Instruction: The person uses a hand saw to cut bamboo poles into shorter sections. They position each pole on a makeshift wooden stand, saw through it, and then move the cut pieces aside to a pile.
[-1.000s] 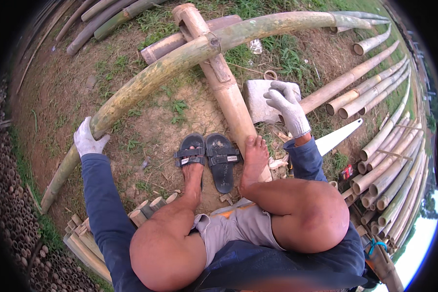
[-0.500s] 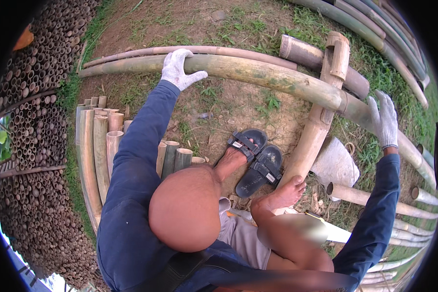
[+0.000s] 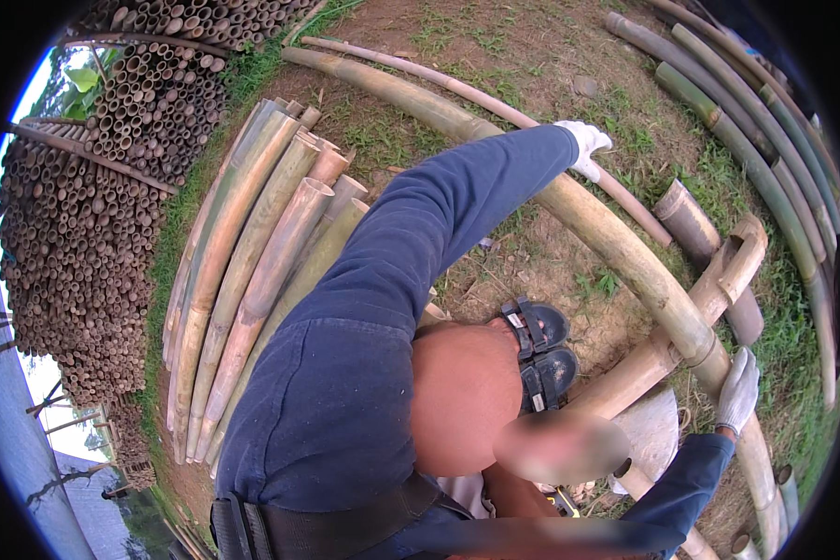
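A long, thick bamboo pole [image 3: 616, 247] lies across a pale bamboo post [image 3: 639, 369], which has a notch cut near its upper end. My left hand [image 3: 583, 149], in a white glove, reaches past the thick pole over a thinner bamboo pole [image 3: 457, 86]. Its thumb and fingers are apart; whether it touches the thin pole I cannot tell. My right hand [image 3: 739, 392], also gloved, rests along the thick pole just nearer than the crossing, fingers stretched out against its side. A short brown bamboo piece [image 3: 691, 219] lies beneath the notched end.
Upright cut bamboo lengths [image 3: 261, 252] stand in a bundle at left, before a big stack of bamboo ends [image 3: 75, 271]. More long poles [image 3: 747, 140] lie at the far right. Black sandals [image 3: 541, 359] are by my legs, and a pale stone [image 3: 649, 434] sits beside the post.
The view has swung right. My left hand has left the thick pole's top and moved right along it, over the thin pole. My right hand's fingers have come closer together, still at the thick pole.
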A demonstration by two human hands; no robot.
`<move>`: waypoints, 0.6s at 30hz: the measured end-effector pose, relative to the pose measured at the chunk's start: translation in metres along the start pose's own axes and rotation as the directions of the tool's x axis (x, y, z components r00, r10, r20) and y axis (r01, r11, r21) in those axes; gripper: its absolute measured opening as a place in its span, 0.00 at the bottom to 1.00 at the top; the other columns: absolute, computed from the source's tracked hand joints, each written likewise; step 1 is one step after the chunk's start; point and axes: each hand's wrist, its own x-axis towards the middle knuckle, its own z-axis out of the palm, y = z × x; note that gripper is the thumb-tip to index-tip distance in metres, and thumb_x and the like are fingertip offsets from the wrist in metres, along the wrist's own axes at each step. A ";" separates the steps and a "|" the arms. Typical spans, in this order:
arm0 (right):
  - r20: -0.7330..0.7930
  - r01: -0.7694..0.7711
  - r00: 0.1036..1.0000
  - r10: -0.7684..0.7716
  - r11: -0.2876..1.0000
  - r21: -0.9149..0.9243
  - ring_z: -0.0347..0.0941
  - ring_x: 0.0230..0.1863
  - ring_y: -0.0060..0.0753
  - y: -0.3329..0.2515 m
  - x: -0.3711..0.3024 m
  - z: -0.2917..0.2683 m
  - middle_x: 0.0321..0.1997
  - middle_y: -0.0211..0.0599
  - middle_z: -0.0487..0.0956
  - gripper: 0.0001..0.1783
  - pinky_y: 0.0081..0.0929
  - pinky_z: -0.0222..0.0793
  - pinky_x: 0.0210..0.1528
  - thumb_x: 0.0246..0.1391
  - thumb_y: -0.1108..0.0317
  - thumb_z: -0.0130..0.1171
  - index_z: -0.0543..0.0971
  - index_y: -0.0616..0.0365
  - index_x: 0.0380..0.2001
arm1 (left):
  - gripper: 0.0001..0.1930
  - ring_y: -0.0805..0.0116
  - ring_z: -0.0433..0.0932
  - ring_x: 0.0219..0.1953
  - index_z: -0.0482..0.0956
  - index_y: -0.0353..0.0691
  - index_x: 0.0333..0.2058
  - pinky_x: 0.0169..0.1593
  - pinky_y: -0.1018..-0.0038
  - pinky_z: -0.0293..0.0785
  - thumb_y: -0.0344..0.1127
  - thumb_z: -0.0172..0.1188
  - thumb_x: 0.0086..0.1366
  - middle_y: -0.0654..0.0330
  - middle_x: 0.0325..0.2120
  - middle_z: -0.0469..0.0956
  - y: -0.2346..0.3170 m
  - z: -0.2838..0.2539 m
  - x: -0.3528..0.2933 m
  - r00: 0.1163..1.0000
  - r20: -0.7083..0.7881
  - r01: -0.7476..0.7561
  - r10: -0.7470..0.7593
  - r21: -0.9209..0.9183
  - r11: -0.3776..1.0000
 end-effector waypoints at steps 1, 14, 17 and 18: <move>-0.026 0.021 0.999 -0.022 0.999 -0.046 0.80 0.61 0.63 0.000 0.001 0.002 0.59 0.57 0.84 0.29 0.54 0.73 0.65 0.84 0.47 0.41 0.81 0.58 0.64 | 0.48 0.46 0.80 0.68 0.72 0.51 0.75 0.71 0.51 0.77 0.61 0.79 0.60 0.50 0.69 0.78 0.005 0.006 0.012 0.999 0.016 -0.043 0.042 0.082 0.996; -0.049 0.007 0.999 -0.008 1.000 -0.022 0.78 0.66 0.60 -0.011 -0.001 -0.001 0.63 0.56 0.85 0.29 0.51 0.71 0.70 0.84 0.50 0.42 0.82 0.60 0.64 | 0.47 0.47 0.83 0.65 0.74 0.51 0.69 0.64 0.51 0.82 0.48 0.87 0.51 0.53 0.61 0.85 -0.015 0.043 0.042 0.975 0.212 0.002 -0.063 0.279 0.960; -0.051 0.011 0.999 -0.014 0.998 -0.054 0.79 0.65 0.61 -0.013 -0.003 0.001 0.63 0.56 0.84 0.29 0.51 0.72 0.70 0.84 0.50 0.43 0.82 0.59 0.65 | 0.45 0.47 0.85 0.62 0.74 0.51 0.68 0.63 0.50 0.82 0.48 0.86 0.52 0.50 0.56 0.88 -0.017 0.049 0.044 0.981 0.189 -0.020 -0.041 0.313 0.950; -0.071 0.021 0.997 -0.026 0.998 -0.059 0.79 0.65 0.61 -0.013 -0.003 0.001 0.63 0.56 0.84 0.29 0.51 0.72 0.70 0.84 0.50 0.43 0.82 0.59 0.65 | 0.39 0.49 0.86 0.62 0.79 0.50 0.64 0.62 0.50 0.82 0.48 0.84 0.55 0.51 0.57 0.88 -0.017 0.051 0.044 0.977 0.210 -0.046 -0.028 0.339 0.940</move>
